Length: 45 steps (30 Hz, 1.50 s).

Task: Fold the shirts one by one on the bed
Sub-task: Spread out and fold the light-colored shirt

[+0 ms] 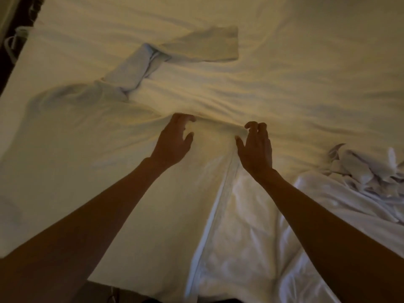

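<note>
A white long-sleeved shirt [91,136] lies spread on the left half of the bed. One sleeve [203,45] runs up and bends to the right near the top. The shirt's hemmed side edge [209,215] runs down the middle toward me. My left hand [175,141] has its fingers curled over a raised fold of the shirt at its far edge, thumb spread. My right hand [255,147] is a little to the right, fingers curled on the same fold, with the fabric bunched at its thumb.
A crumpled pile of white garments [363,171] lies at the right edge of the bed. The wrinkled white bed sheet [306,73] fills the far and right side. The bed's left edge meets a dark gap [11,62] with white hangers.
</note>
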{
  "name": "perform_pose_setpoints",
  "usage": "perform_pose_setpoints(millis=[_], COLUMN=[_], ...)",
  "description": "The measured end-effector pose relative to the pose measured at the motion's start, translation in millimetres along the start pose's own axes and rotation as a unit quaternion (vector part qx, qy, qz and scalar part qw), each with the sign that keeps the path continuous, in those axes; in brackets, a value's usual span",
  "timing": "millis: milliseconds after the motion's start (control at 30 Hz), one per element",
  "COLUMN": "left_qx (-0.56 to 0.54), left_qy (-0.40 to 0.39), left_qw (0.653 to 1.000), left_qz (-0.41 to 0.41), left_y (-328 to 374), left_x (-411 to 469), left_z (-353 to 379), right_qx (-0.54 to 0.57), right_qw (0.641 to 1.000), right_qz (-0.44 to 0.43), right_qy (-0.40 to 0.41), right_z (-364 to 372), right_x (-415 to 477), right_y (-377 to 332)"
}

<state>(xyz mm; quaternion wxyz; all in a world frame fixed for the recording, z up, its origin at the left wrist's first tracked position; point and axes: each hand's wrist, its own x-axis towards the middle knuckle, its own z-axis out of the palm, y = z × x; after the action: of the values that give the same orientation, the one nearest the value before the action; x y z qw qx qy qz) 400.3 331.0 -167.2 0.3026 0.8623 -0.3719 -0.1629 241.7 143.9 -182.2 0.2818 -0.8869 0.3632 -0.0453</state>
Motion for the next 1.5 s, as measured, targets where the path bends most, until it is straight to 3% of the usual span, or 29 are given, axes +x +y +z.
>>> perform_pose_setpoints(millis=[167,333,467,600,700,800,967,1100,1200,1300,1367,1500], left_qx=[-0.014,-0.042,-0.013,0.023,0.030,0.037,0.092,0.125,0.022,-0.076,-0.067,-0.004], left_qy=[0.017,0.102,0.182,0.205,0.201,0.175,0.109,-0.003,-0.001,0.077,0.099,0.071], left_qw=[0.999,0.988,0.965,0.944,0.943,0.950,0.967,0.966,0.976,0.971,0.969,0.969], left_qz=[-0.041,-0.110,-0.190,-0.257,-0.265,-0.254,-0.211,-0.224,-0.217,-0.213,-0.217,-0.236], left_y=[-1,-20,-85,-166,-222,-271,-317,-323,-335,-346,-352,-359], left_x=[-76,-140,-180,-191,-162,-111,-21,30,44,52,55,62], left_z=[-20,-76,-145,-209,-241,-259,-261,-255,-258,-268,-271,-262], right_qx=[0.030,0.033,0.041,0.058,0.068,0.023,-0.150,-0.307,-0.273,-0.130,-0.094,-0.126], right_qw=[0.993,0.979,0.968,0.966,0.970,0.966,0.945,0.896,0.897,0.939,0.947,0.943], right_qz=[-0.102,-0.165,-0.190,-0.183,-0.164,-0.212,-0.254,-0.228,-0.265,-0.256,-0.247,-0.227], right_qy=[-0.052,-0.117,-0.157,-0.173,-0.166,-0.144,-0.139,-0.227,-0.224,-0.188,-0.182,-0.207], right_z=[18,48,78,118,154,187,221,231,227,220,222,229], right_x=[-59,-100,-84,-35,15,64,125,150,167,188,196,209], right_y=[-27,-85,-160,-259,-327,-379,-424,-426,-421,-430,-444,-447])
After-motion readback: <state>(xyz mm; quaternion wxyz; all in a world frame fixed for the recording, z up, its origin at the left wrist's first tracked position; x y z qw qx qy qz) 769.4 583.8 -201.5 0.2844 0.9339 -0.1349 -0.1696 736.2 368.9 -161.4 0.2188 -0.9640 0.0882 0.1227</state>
